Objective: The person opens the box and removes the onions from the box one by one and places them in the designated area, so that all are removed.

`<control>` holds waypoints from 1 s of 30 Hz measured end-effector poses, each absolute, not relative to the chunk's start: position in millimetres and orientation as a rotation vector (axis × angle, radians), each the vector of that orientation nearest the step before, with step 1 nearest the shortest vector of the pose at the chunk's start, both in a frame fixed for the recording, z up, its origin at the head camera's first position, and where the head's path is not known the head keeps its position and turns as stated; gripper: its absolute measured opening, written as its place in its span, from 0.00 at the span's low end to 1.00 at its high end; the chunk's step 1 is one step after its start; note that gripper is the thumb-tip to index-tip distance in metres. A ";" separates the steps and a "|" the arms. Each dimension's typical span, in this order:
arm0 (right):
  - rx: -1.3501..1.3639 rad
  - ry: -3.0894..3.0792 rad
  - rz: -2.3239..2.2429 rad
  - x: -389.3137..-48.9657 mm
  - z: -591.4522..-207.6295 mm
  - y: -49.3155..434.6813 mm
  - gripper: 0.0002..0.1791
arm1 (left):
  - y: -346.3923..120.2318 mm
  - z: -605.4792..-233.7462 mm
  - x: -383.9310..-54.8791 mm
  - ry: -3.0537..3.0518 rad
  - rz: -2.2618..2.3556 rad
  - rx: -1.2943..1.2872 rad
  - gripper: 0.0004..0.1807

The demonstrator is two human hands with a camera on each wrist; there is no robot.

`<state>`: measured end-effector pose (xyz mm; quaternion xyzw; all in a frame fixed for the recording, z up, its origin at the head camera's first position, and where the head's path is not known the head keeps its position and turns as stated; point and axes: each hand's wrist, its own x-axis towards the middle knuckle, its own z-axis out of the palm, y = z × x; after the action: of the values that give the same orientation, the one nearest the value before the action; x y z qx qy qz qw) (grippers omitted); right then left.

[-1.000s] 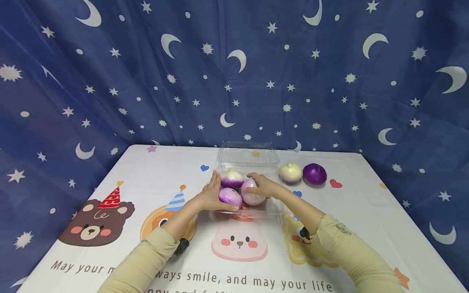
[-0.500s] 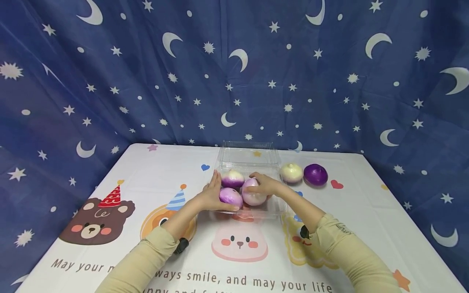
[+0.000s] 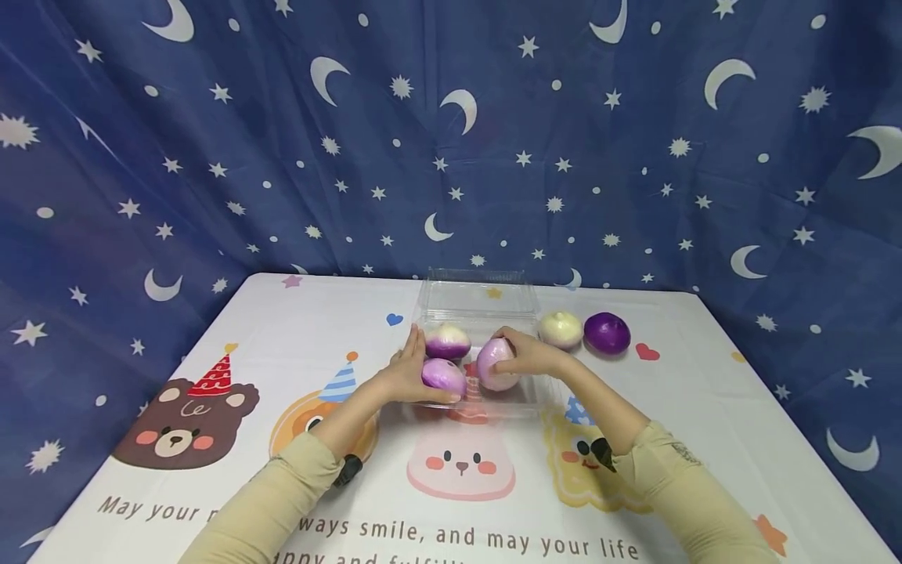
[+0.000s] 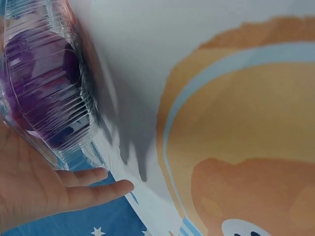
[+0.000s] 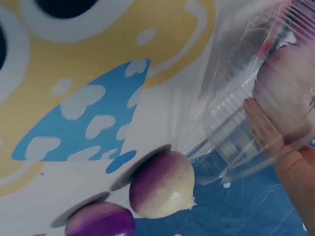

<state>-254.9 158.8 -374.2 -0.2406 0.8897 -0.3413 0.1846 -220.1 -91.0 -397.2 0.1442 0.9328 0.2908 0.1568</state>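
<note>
A clear plastic clamshell container (image 3: 524, 398) lies with its lid folded back on the table. Inside it, on the left, sit two onions: a purple-and-white onion (image 3: 449, 342) at the back and a light purple onion (image 3: 444, 379) in front. My left hand (image 3: 407, 377) rests along the container's left side, fingers straight and thumb near the front onion; the left wrist view shows those fingers extended beside the ribbed wall. My right hand (image 3: 524, 352) grips a pale pinkish onion (image 3: 496, 365) within the container, apart from the other two. In the right wrist view this pale onion (image 5: 288, 91) shows through the clear wall.
Right of the container, a whitish onion (image 3: 561, 330) and a dark purple onion (image 3: 607, 334) stand side by side on the printed white tablecloth (image 3: 232, 501). A blue curtain (image 3: 380, 141) with moons and stars hangs behind the table.
My right hand has shifted a little to the right with the pale onion, opening a gap between it and the two left onions. The left hand has stayed at the container's side.
</note>
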 end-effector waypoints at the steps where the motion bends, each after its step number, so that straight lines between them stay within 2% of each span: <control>1: -0.698 2.515 -0.987 -254.2 -375.3 161.4 0.29 | -91.0 -398.2 -220.2 2.667 0.830 0.416 0.71; 10: -0.663 2.481 -1.193 -248.7 -374.7 177.9 0.33 | -87.4 -398.5 -223.3 2.674 0.802 0.421 0.71; 17: -0.718 2.502 -1.245 -240.5 -369.1 181.9 0.33 | -88.5 -395.4 -224.0 2.670 0.808 0.419 0.71; 22: -0.591 2.301 -1.483 -239.1 -371.9 184.7 0.34 | -90.6 -395.4 -223.8 2.671 0.818 0.412 0.71; 28: -0.440 1.863 -1.842 -238.1 -376.5 191.3 0.29 | -91.8 -399.2 -223.3 2.667 0.831 0.407 0.71; 30: -0.411 1.807 -1.914 -237.0 -375.6 192.9 0.23 | -91.8 -400.4 -222.4 2.668 0.831 0.405 0.71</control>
<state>-237.0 192.9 -375.6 -0.1499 0.6591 -0.6981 0.2364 -222.4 -91.8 -400.4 0.1416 0.9329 0.2908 0.1585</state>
